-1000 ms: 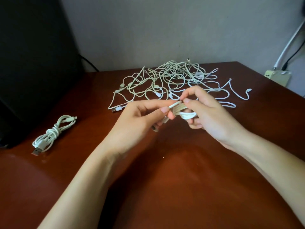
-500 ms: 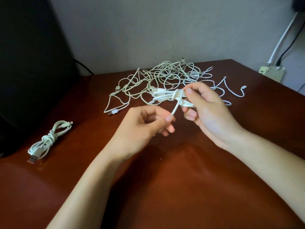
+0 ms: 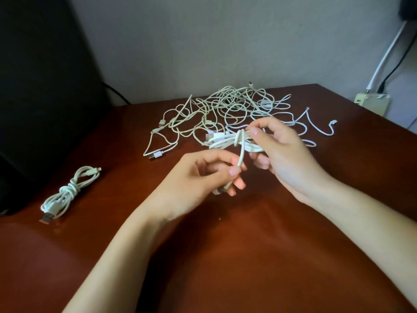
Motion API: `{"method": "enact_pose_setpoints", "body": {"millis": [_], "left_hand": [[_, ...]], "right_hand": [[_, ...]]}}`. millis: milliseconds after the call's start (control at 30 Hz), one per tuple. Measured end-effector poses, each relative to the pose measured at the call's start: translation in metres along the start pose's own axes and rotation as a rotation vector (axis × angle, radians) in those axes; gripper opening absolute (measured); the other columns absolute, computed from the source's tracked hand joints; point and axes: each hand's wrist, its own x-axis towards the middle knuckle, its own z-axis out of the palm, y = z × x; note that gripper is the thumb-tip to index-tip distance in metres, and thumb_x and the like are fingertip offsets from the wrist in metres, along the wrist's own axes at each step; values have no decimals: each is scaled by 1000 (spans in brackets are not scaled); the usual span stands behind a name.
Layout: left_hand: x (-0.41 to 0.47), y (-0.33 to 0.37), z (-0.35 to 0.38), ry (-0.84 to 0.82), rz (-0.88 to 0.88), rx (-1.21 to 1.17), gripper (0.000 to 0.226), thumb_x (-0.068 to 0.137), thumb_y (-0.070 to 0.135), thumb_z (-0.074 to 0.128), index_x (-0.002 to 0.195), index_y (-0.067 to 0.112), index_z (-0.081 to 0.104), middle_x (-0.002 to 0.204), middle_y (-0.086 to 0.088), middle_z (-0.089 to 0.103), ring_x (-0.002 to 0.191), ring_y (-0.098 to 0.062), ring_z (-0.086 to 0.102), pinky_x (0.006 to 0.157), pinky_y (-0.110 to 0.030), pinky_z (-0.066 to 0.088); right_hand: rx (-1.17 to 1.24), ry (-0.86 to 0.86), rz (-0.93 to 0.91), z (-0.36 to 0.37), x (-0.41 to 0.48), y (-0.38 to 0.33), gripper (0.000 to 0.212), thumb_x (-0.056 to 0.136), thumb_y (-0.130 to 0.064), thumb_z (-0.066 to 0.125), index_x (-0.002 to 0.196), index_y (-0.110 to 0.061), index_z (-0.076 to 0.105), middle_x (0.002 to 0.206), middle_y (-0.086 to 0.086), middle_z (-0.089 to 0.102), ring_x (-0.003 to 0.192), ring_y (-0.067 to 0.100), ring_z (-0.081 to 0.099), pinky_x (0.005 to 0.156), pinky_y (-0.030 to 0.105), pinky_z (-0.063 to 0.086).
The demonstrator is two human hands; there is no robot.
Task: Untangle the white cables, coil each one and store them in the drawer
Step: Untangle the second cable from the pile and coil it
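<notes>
Two hands work one coiled white cable bundle: the right hand grips its loops, the left hand pinches its loose tail below, with the tangled white cable heap just beyond both.

A white cable bundle, folded into several parallel loops, lay crosswise above the desk, pinched at its right end by the right hand. Its tail looped around the bundle's middle and ran down into the left hand. A loose tangle of white cables sprawled at the far middle. Far left lay one coiled cable, knotted at its waist.
</notes>
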Motion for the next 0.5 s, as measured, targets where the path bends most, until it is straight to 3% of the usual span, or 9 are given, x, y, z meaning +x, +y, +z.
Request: {"method": "enact_pose_setpoints", "body": {"millis": [167, 333, 500], "left_hand": [[1, -1, -3, -32, -59, 85, 17, 88, 25, 63, 88, 8, 61, 70, -1, 67, 64, -14, 60, 64, -24, 42], [0, -1, -11, -18, -182, 63, 25, 81, 33, 56, 76, 9, 61, 67, -2, 63, 64, -13, 59, 67, -20, 50], [-1, -1, -19, 32, -276, 17, 24, 76, 35, 61, 75, 11, 62, 65, 0, 59, 57, -11, 54, 56, -17, 47]], "right_hand": [[197, -30, -3, 1, -1, 0, 12, 100, -7, 43, 94, -6, 52, 57, -1, 48, 44, 6, 34, 45, 19, 25], [429, -90, 25, 1, -1, -3, 13, 98, -6, 41, 90, -7, 50, 53, -1, 46, 43, 7, 30, 48, 20, 21], [566, -259, 78, 0, -3, -6, 4, 85, -13, 48, 86, -9, 46, 51, 2, 44, 41, 7, 30, 44, 16, 27]]}}
